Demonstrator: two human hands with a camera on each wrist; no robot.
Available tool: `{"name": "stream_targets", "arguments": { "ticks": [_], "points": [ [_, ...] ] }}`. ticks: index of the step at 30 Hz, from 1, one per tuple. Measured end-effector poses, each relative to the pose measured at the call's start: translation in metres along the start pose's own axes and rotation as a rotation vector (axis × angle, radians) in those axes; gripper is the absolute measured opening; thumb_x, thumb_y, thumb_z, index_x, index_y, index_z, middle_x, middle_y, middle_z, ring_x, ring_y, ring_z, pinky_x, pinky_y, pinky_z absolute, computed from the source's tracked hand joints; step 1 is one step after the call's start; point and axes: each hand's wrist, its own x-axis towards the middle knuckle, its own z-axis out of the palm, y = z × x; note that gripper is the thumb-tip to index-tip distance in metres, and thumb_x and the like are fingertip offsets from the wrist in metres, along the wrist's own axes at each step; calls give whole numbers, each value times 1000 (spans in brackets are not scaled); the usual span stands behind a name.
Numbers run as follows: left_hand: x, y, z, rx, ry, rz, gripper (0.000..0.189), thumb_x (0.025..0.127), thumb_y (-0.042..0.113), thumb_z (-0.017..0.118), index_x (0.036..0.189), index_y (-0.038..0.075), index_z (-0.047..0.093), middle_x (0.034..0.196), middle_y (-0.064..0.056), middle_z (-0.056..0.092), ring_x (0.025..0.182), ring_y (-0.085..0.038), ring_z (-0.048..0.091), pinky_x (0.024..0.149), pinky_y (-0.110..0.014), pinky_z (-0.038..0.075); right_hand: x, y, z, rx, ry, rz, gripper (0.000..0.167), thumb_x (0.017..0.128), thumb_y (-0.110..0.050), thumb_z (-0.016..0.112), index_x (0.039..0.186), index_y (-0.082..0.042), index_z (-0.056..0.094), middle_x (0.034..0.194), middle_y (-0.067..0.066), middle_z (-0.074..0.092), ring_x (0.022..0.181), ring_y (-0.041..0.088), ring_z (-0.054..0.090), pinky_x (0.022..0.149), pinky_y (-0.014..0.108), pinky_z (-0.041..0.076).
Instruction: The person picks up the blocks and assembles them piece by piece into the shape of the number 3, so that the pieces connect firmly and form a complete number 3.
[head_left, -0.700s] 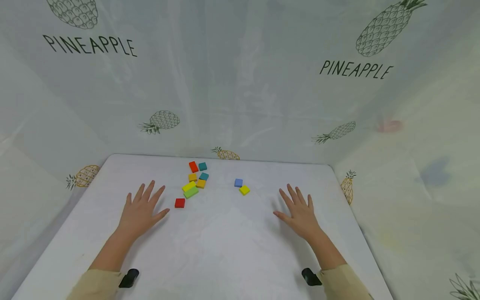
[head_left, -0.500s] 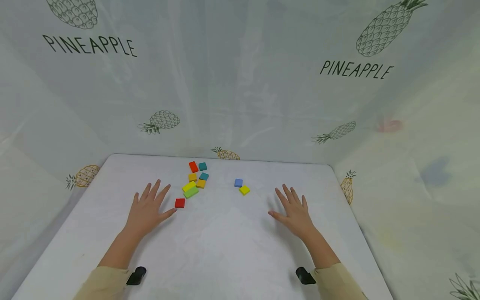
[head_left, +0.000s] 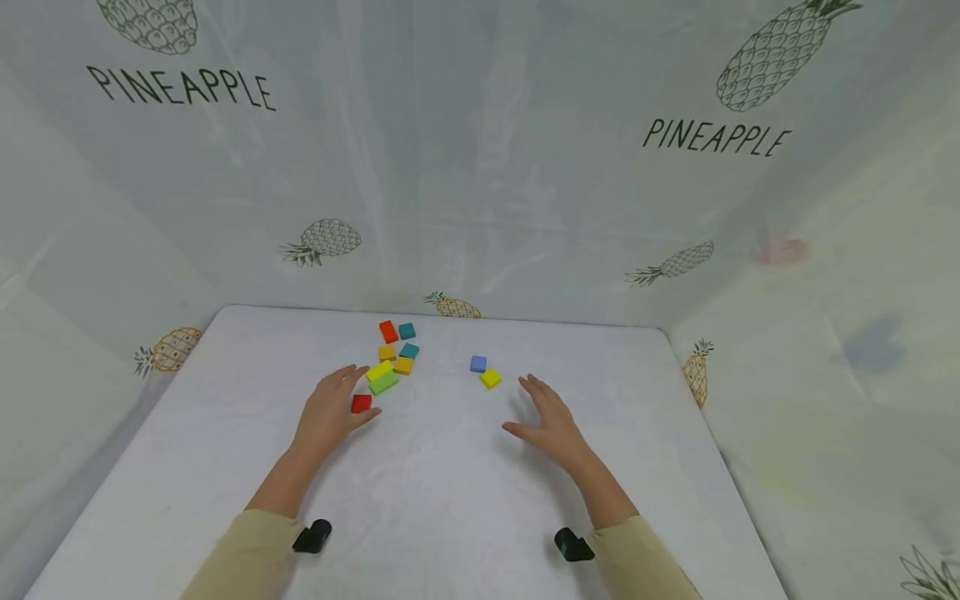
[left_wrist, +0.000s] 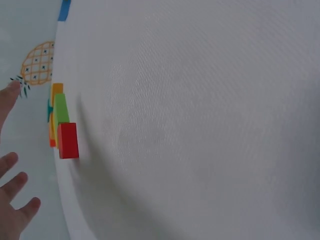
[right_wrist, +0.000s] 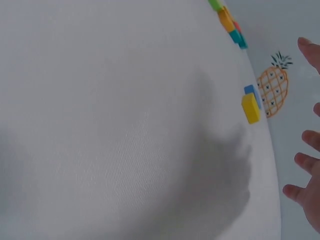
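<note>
My left hand (head_left: 327, 412) hovers at the near left of the blocks, thumb and fingers apart. In the head view a red block (head_left: 362, 403) shows between its thumb and fingers, and the fingertips reach close to a yellow block (head_left: 380, 371) and a light green block (head_left: 384, 382). The left wrist view shows the red block (left_wrist: 68, 141) standing apart from the left hand's fingers. My right hand (head_left: 553, 427), fingers extended and holding nothing, is over the table to the right of another yellow block (head_left: 491, 378) and a blue block (head_left: 478, 363).
Behind the green block lie two orange-yellow blocks (head_left: 403, 366), two teal blocks (head_left: 407, 331) and an orange-red block (head_left: 387, 332). The white table (head_left: 450, 500) ends at a pineapple-print curtain (head_left: 480, 167) at the back and sides.
Both hands have moved inward toward the middle, the left reaching around the red block and the right nearing the blue and yellow pair. Their spread fingers have drawn closer together. The blocks stay put.
</note>
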Motion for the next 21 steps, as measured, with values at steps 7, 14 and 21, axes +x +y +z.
{"name": "stream_targets", "arguments": {
  "ticks": [7, 14, 21],
  "points": [
    [9, 4, 13, -127, 7, -92, 69, 80, 30, 81, 138, 6, 52, 132, -22, 52, 122, -41, 44, 99, -55, 41, 8, -13, 18, 160, -21, -33, 79, 82, -35, 79, 147, -12, 41, 153, 8, 34, 141, 32, 27, 111, 55, 26],
    [17, 4, 23, -205, 2, -173, 59, 81, 28, 81, 131, 4, 58, 122, -19, 57, 115, -38, 48, 99, -52, 41, 18, -22, 35, 231, -67, -26, 74, 81, -32, 80, 144, -13, 47, 147, 7, 43, 139, 29, 33, 111, 51, 28],
    [26, 3, 27, -151, -15, -185, 52, 81, 26, 80, 124, 1, 62, 112, -18, 60, 105, -36, 50, 93, -50, 45, 23, -31, 45, 271, -122, -25, 67, 83, -27, 79, 142, -14, 50, 144, 4, 47, 135, 28, 38, 107, 51, 33]
  ]
}}
